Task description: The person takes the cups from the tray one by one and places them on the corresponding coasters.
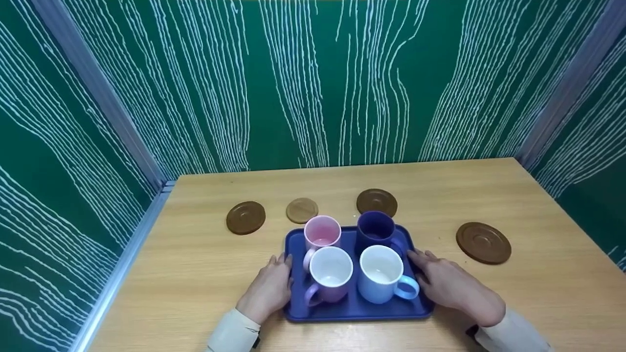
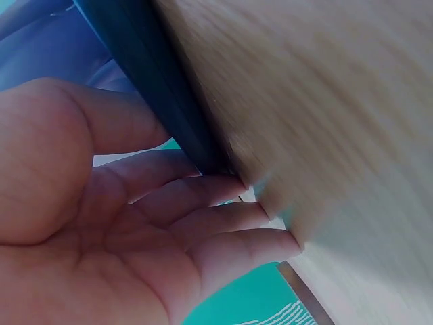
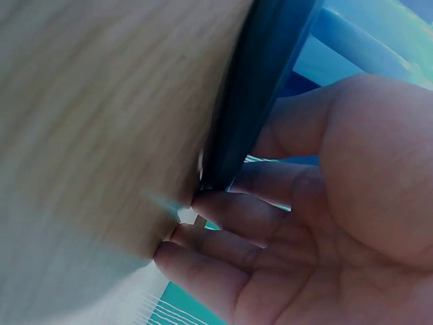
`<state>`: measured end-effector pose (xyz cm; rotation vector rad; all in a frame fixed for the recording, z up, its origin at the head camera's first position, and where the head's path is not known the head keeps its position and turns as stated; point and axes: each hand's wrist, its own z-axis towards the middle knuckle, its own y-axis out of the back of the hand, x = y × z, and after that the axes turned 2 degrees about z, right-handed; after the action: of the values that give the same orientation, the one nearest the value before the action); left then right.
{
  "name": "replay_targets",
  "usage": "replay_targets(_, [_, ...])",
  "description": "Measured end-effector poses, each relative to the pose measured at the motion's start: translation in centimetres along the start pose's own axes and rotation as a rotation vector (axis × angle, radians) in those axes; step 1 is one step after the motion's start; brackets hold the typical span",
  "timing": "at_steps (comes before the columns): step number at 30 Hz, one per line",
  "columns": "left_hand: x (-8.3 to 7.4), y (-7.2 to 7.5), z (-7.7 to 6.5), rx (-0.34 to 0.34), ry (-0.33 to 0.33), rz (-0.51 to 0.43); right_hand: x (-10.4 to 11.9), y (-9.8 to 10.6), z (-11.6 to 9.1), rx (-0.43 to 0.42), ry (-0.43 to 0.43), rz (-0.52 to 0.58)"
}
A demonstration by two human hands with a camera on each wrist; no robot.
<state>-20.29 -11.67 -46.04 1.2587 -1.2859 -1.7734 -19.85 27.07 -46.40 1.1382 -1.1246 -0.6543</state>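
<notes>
A blue rectangular tray [image 1: 359, 313] lies on the table and carries a pink mug [image 1: 323, 231], a purple mug [image 1: 337, 292], a dark blue mug [image 1: 376, 227] and a light blue mug [image 1: 376, 288]. At its left edge is my left hand [image 1: 270, 287], thumb at the rim and fingers along the outside. My right hand [image 1: 450, 283] holds the opposite edge likewise. In both wrist views, fingertips reach down to the wooden table beside the tray's dark wall. The inner thumb tips are partly hidden by the rim.
Brown round coasters lie around the tray: one at the left [image 1: 246, 217], one behind the dark blue mug [image 1: 376, 200], one at the right [image 1: 483, 243]. A smaller, lighter coaster [image 1: 301, 210] sits behind the pink mug. Green panels [image 1: 332, 98] with white lines enclose the table [image 1: 195, 293].
</notes>
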Motion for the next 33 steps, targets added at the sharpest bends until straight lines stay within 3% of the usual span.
replay_targets(9, [0.3, -0.3, 0.1, -0.021, -0.009, 0.002, -0.4, 2.0, 0.0, 0.049, 0.017, 0.023])
replay_targets(13, [0.3, -0.3, 0.1, -0.014, -0.006, -0.003, -1.0, 3.3, 0.0, 0.06, -0.026, 0.03])
replay_targets(20, [0.2, -0.2, 0.0, 0.001, 0.007, -0.009, -3.0, 5.3, -0.3, -0.09, -0.019, 0.014])
replay_targets(25, [0.1, -0.1, 0.0, 0.0, 0.002, -0.019, -4.5, 6.0, -0.2, -0.12, -0.073, 0.009])
replay_targets(33, [0.2, -0.1, 0.0, 0.0, 0.0, -0.021, -6.8, 6.3, 0.5, -0.017, -0.212, 0.06])
